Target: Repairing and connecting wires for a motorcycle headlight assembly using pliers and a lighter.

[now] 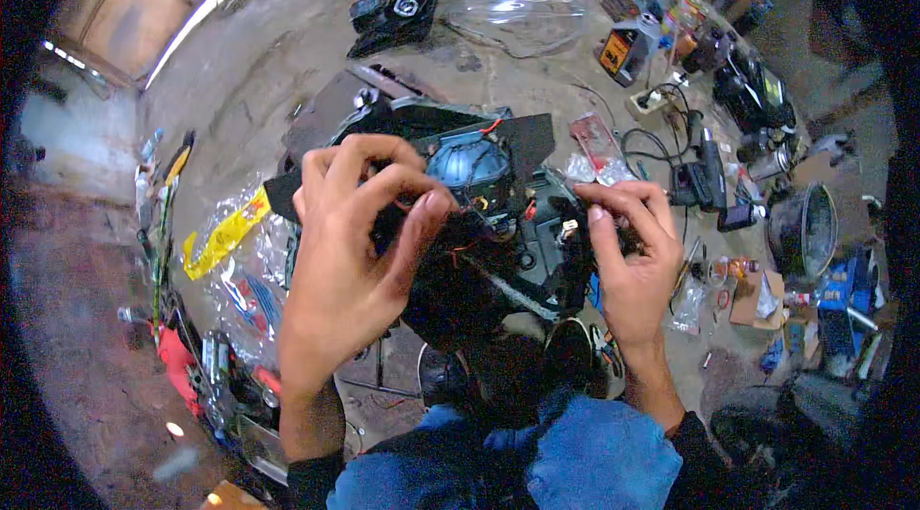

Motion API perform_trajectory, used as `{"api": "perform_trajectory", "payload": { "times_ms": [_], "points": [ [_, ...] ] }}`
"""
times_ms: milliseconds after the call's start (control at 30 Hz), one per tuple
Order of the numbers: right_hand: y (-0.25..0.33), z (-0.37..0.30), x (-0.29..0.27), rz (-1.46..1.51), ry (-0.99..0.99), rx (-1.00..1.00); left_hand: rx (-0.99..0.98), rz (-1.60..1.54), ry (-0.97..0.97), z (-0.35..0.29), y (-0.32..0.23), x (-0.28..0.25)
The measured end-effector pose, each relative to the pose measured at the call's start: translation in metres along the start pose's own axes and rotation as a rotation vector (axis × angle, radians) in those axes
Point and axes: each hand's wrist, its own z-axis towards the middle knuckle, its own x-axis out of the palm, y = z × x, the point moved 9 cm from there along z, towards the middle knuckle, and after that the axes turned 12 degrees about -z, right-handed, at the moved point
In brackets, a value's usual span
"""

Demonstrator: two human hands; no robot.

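I hold a black headlight housing (522, 266) in front of my knees, over the dirt floor. A bluish round lens unit (470, 165) sits in its upper middle, with red and orange wires beside it. My left hand (350, 251) wraps over the housing's left side, thumb and fingers pinched near the wires at its centre. My right hand (628, 256) grips the housing's right edge, fingertips on a small pale connector (570, 227).
A clear plastic cover (517, 21) and another black lamp unit (398, 7) lie farther off. Bottles and cans (661, 21) stand at the upper right. Cables, a round lamp shell (805, 227) and small tools lie to the right. Plastic bags with a yellow strip (230, 232) lie left.
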Motion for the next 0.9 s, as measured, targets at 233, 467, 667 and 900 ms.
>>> {"api": "perform_trajectory", "payload": {
  "times_ms": [233,467,667,900],
  "points": [
    [0.011,-0.006,0.0,-0.05,0.03,-0.078,0.066,-0.04,-0.023,0.002,-0.001,-0.003],
    [0.047,-0.012,0.017,-0.201,0.058,-0.305,0.191,-0.034,-0.055,-0.004,-0.002,0.0],
    [0.049,-0.017,0.024,-0.227,0.026,-0.303,0.17,-0.04,-0.069,-0.005,0.005,0.003],
    [0.052,-0.012,0.027,-0.239,-0.026,-0.323,0.117,-0.101,-0.041,0.0,0.0,0.003]
  ]
}}
